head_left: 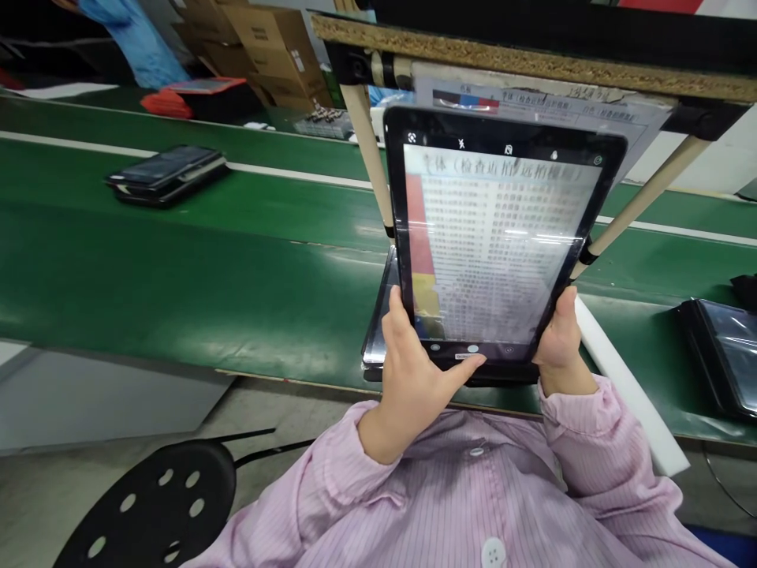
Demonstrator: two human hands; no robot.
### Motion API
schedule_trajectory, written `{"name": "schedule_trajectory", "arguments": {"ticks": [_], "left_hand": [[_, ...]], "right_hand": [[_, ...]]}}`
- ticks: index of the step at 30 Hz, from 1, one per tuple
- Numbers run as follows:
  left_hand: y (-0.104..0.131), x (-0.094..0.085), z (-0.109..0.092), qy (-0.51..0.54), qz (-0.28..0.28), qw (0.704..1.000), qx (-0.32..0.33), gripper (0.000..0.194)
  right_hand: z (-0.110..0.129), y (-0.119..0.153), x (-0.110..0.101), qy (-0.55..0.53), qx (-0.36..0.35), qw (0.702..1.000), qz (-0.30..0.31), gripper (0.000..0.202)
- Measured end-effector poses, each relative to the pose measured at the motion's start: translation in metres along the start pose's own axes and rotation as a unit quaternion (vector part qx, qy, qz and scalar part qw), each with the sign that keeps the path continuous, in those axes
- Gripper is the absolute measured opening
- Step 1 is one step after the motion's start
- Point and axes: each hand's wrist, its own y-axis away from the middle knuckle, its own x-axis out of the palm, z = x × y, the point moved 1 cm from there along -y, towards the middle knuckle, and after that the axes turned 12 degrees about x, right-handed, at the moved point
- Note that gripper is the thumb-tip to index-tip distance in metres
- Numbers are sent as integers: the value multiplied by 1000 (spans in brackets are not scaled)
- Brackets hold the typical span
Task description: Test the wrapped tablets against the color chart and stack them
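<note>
Currently, a black tablet [497, 252] is held up, tilted, above the green tabletop [266, 292], between both hands. Its lower left side is gripped by the left hand [408, 386], its lower right edge by the right hand [559, 339]; the hands are apart, each closed on the tablet. The left thumb [464, 371] is stretched along the bottom edge, just beside the round shutter button [473, 348]; contact with the button can't be confirmed. A camera view is shown on screen: rows of print, a heading, red and yellow strips at the side. The step in hand is judged to be framing or checking that view. The print looks soft, so steadiness and focus seem to be needed first. For a press, only the thumb would have to be shifted slightly, with the weight borne by the right hand. Shake or glare could spoil the view. Beyond the hands, a printed sheet [639, 126] is hung under a board [532, 59]. A dark device [378, 339] is seen beside the left fingers, lower down; a white strip [627, 386] is laid right of the right hand.
</note>
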Motion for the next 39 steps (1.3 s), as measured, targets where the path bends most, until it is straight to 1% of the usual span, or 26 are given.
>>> {"name": "schedule_trajectory", "arguments": {"ticks": [3, 7, 10, 13, 15, 17, 19, 20, 21, 22, 24, 26, 28, 31, 34, 36, 39], "left_hand": [[6, 0, 3, -2, 5, 1000, 17, 138], [17, 0, 6, -14, -1, 999, 41, 133], [22, -1, 5, -18, 0, 999, 51, 127], [25, -2, 4, -12, 6, 999, 50, 124], [27, -2, 7, -5, 6, 999, 46, 121], [27, -4, 12, 16, 8, 999, 40, 115], [25, -8, 19, 87, 1, 996, 23, 101], [22, -11, 23, 145, -7, 989, -1, 91], [19, -14, 26, 214, -16, 976, -39, 81], [14, -17, 28, 286, -19, 954, -88, 75], [6, -20, 29, 405, -11, 893, -199, 68], [-1, -20, 26, 469, -3, 838, -278, 62], [-4, -16, 21, 501, -17, 805, -316, 57], [-3, -7, 15, 529, -35, 781, -331, 47], [1, 3, 14, 539, -22, 770, -341, 44], [5, 8, 15, 528, -11, 771, -356, 50], [11, 17, 13, 499, 4, 776, -386, 65]], "right_hand": [[-6, 5, -1, -32, 6, 999, -11, 86], [-19, 13, -1, -70, 13, 998, -1, 86], [-26, 17, -2, -107, 12, 994, -9, 77], [-26, 18, -1, -127, 16, 992, -16, 69], [-24, 18, 1, -125, 21, 992, -10, 70], [-22, 18, 4, -112, 23, 993, -8, 75], [-20, 21, 4, -83, 24, 996, -15, 84], [-19, 24, 2, -58, 26, 998, -16, 90], [-18, 28, 1, -26, 24, 999, -19, 95], [-17, 33, -2, 13, 17, 1000, -21, 100], [-10, 44, -7, 106, -14, 994, -23, 106], [1, 54, -10, 196, -53, 979, -26, 107], [16, 60, -12, 250, -83, 964, -30, 105], [42, 59, -15, 268, -133, 954, -17, 93], [61, 50, -25, 292, -168, 941, -15, 87], [66, 46, -33, 312, -170, 934, -33, 87], [65, 42, -43, 319, -165, 931, -68, 83]]}}
